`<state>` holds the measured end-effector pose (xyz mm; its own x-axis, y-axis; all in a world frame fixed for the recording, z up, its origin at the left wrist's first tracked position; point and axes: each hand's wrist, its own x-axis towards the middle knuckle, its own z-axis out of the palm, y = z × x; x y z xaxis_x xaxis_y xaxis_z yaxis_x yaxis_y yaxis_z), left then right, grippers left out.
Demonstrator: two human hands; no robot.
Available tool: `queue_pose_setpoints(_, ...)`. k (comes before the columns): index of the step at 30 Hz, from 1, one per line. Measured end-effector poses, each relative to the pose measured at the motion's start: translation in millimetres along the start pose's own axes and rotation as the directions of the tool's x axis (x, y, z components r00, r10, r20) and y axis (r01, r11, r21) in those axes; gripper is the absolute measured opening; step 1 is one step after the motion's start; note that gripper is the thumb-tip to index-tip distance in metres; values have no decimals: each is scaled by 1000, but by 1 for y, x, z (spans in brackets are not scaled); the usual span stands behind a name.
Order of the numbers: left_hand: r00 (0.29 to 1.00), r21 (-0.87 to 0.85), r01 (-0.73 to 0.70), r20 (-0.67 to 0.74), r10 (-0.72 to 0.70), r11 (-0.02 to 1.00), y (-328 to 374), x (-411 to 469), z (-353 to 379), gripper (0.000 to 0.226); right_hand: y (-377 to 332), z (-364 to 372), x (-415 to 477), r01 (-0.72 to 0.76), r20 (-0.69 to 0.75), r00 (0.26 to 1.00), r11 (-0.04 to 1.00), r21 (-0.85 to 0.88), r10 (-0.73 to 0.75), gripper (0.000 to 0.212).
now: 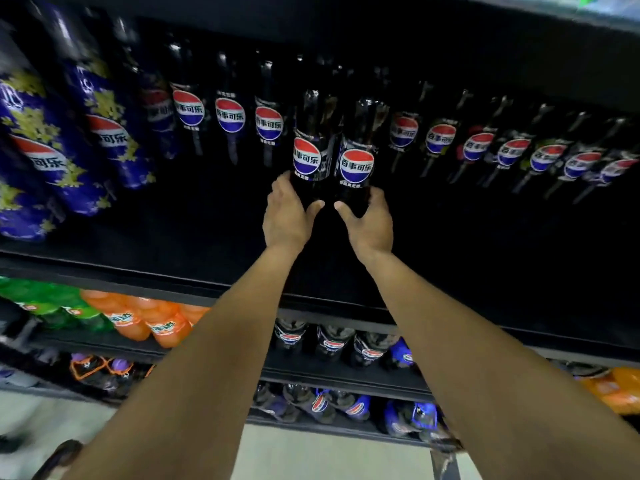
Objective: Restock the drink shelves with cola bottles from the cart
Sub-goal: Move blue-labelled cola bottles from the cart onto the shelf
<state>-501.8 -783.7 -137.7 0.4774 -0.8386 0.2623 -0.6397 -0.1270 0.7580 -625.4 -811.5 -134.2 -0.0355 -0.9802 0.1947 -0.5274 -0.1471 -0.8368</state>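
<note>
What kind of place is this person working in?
Probably a shop's drinks aisle. Tiered dark shelves carry rows of cola bottles, orange soda bottles sit lower down, and the left hand and right hand grip the left bottle and right bottle.

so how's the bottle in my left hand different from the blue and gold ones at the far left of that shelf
Label: the left-hand bottle is black; the blue and gold bottles have a blue wrap with gold flecks. State: the left hand grips the first near its base; the blue and gold bottles stand untouched. Both carry the same red, white and blue round logo.
</note>
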Motion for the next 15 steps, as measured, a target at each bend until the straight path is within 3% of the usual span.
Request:
queue_pose_setpoints(6,999,193,-13,-48,22,981,-3,27,9,73,-3,18,29,-2,-2,1000,999,-50,2,60)
queue_pose_setpoints(15,995,112,59,-89,-49,992,5,41,19,70,-2,30,56,32,0,999,995,-99,-32,61)
